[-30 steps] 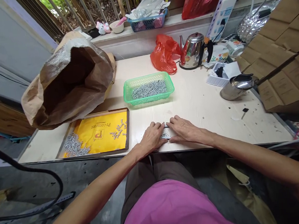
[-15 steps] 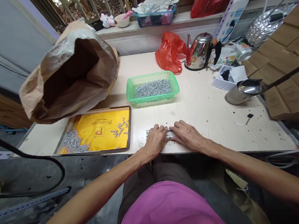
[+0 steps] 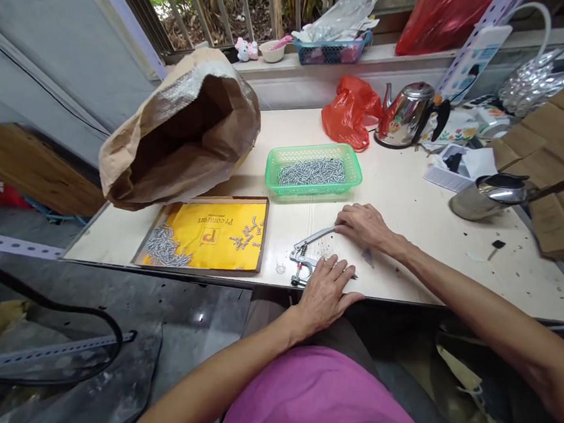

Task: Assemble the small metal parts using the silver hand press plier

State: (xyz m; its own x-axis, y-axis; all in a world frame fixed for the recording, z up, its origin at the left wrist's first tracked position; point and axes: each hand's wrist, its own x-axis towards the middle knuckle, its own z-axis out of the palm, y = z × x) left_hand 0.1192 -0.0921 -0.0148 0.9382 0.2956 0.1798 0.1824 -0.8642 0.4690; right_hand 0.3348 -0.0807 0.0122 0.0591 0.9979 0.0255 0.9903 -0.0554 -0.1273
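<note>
In front of me on the table lies a metal hand plier (image 3: 316,236) with a spring and a small red part near its jaw. Its two handles are spread apart. My right hand (image 3: 366,226) has its fingers curled round the end of the upper handle. My left hand (image 3: 327,289) lies flat over the lower handle, fingers stretched out and thumb apart, hiding much of that handle. Beyond them stands a green plastic basket (image 3: 271,188) filled with small silvery metal pieces (image 3: 313,172). To the left, a shallow tray (image 3: 264,254) with a yellow lining holds more such pieces (image 3: 165,247).
A large open paper sack (image 3: 180,141) leans over the tray's back. Along the back and right are a red plastic bag (image 3: 350,113), a steel kettle (image 3: 403,116), a white tray (image 3: 446,169), a metal jug (image 3: 474,199) and cardboard (image 3: 561,205). The table's front edge runs close to my body.
The plier's handles have opened apart. My right hand has moved up and away with the upper handle, and my left hand has flattened out. The camera view has shifted.
</note>
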